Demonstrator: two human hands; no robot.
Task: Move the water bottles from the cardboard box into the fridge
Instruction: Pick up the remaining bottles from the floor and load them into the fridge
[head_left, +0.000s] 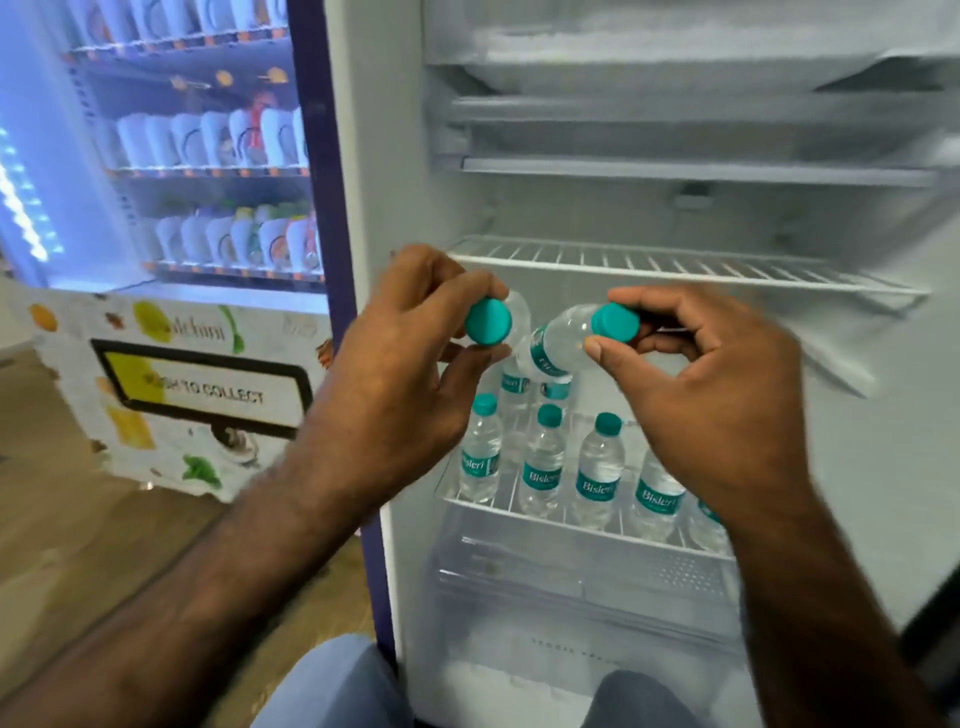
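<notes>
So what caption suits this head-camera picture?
Left hand and right hand each carry a water bottle toward the fridge shelf.

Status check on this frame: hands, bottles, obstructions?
Left hand, right hand: each gripping one teal-capped clear plastic water bottle. White wire fridge shelf holds a front row; nothing blocking.

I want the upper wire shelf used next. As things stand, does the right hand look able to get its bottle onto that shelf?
Probably yes. The right hand holds its bottle by the cap just below the upper wire shelf, which shows nothing on it, and the fridge stands open in front.
</notes>
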